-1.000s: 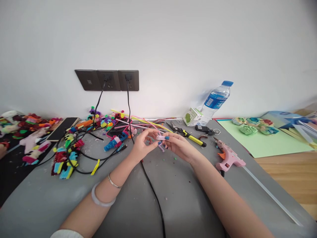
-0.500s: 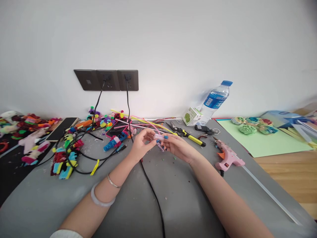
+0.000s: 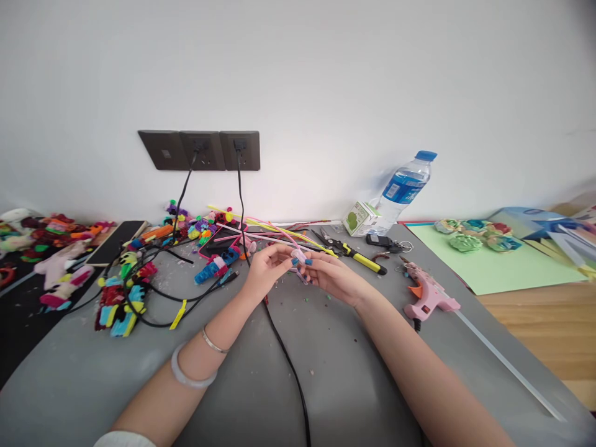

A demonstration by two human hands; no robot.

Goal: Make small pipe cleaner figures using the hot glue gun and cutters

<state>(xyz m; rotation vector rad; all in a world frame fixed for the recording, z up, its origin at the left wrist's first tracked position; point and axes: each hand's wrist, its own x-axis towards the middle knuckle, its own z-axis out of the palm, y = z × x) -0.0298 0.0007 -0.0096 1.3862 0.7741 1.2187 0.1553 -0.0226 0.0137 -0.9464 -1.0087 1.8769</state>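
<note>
Behind everything stands a plain pale wall [image 3: 298, 81], and against its foot sits the bottle [image 3: 406, 185], blue-capped and blue-labelled, at the back of a grey table [image 3: 354, 385] littered with tiny coloured crumbs. Left of the bottle, dark sockets [image 3: 200, 151] are set in the wall; a black cable [image 3: 286, 366] hangs from one and runs forward over the table. Just beside the bottle, on its left, is a small carton [image 3: 358, 218]; in front of it lie keys [image 3: 388, 243] and yellow-handled pliers [image 3: 361, 257]. Nearer than the bottle and to its right lies a pink glue gun [image 3: 431, 298], a translucent stick [image 3: 510, 366] trailing from it. Farther right, green paper [image 3: 498, 276] carries crumpled flowers [image 3: 467, 243], with pale wood [image 3: 544, 323] beyond the table's edge. Well left of the bottle are a phone [image 3: 117, 241] and fuzzy, many-coloured figures [image 3: 121, 304].

Forward and left of the bottle, the pink piece [image 3: 298, 255] is held up between the two hands. It is small, pale pink and bunched, partly hidden by fingers; a lilac bit shows below, though whether it belongs to the same piece I cannot tell. The left hand [image 3: 267, 267] has its grip closed on the piece, thumb to fingers; the right hand [image 3: 333, 273] pinches it from the other side, blue nails showing.
</note>
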